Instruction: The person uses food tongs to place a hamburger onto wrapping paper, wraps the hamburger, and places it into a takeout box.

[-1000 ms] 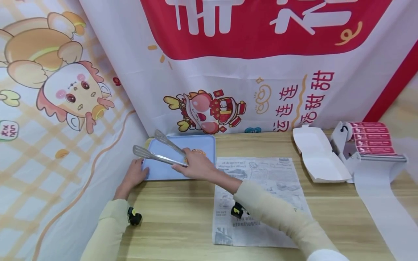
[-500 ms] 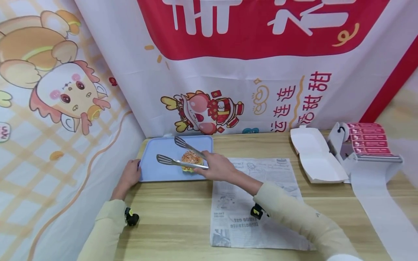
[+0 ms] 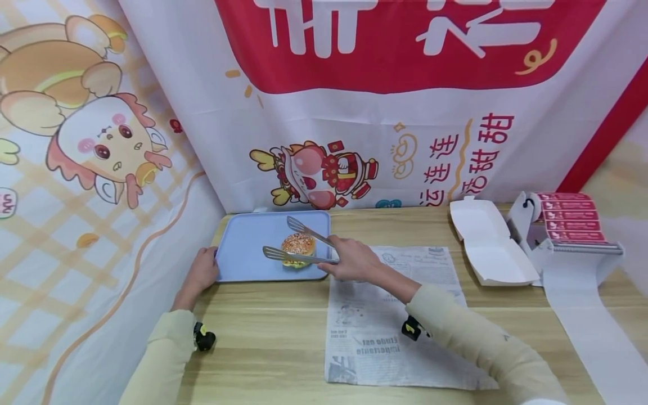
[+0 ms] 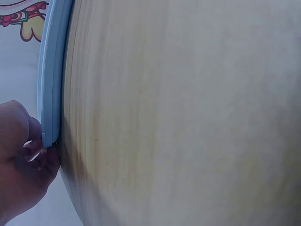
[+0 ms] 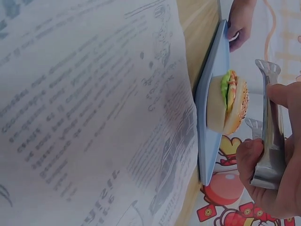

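A light blue tray (image 3: 248, 242) lies against the back curtain. On its right half stands a sesame-bun hamburger (image 3: 297, 247), with lettuce and a filling showing in the right wrist view. My left hand (image 3: 203, 269) grips the tray's left end; the left wrist view shows thumb and fingers (image 4: 44, 162) bent around its rim. Metal tongs (image 5: 270, 141) are in my right hand (image 3: 354, 261), thumb on one arm and fingers round the other. Their slotted tips are spread apart, hold nothing, and overlap the hamburger in the head view.
A newspaper-print sheet (image 3: 385, 354) covers the wooden table (image 3: 253, 337) right of the tray, under my right forearm. Farther right is an open white takeaway box (image 3: 498, 250). Beside it a dispenser carries a roll of red labels (image 3: 572, 219), its white strip (image 3: 582, 315) trailing forward.
My right hand has drawn the spread tongs rightward, uncovering the hamburger on the tray. My left hand stays at the tray's left end, its thumb no longer showing on top in the head view.
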Tool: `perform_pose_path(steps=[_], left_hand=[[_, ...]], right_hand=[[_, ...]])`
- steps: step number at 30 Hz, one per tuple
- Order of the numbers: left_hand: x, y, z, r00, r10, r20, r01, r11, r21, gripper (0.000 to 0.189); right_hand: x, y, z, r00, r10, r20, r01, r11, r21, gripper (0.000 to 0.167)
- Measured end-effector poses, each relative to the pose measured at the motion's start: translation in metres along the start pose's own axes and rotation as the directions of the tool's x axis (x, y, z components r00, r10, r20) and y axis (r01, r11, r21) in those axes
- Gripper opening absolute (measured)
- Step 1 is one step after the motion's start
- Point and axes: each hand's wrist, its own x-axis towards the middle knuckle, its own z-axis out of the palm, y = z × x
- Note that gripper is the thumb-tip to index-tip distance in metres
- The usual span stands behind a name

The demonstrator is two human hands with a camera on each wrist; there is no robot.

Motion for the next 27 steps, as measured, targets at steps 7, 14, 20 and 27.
perform_pose_path(steps=[7, 14, 20, 27], left_hand=[[0.001, -0.002, 0.002, 1.0, 0.01, -0.015, -0.01, 1.0, -0.003, 0.045], [0.001, -0.002, 0.002, 1.0, 0.002, -0.011, -0.002, 1.0, -0.006, 0.047], [0.001, -0.001, 0.003, 1.0, 0.005, -0.015, -0.005, 1.0, -0.003, 0.047], [0.001, 0.0, 0.005, 1.0, -0.004, -0.016, 0.004, 1.0, 0.002, 0.047]], right_hand=[[0.0, 0.013, 0.003, 1.0, -0.001, -0.004, 0.001, 1.0, -0.018, 0.07], [0.001, 0.025, 0.006, 1.0, 0.004, -0.002, -0.004, 0.999, -0.054, 0.067], [0.003, 0.034, 0.007, 0.998, 0.002, 0.059, 0.002, 0.998, -0.064, 0.068], [0.007, 0.045, 0.01, 0.994, -0.036, 0.104, 0.042, 0.998, -0.053, 0.073]])
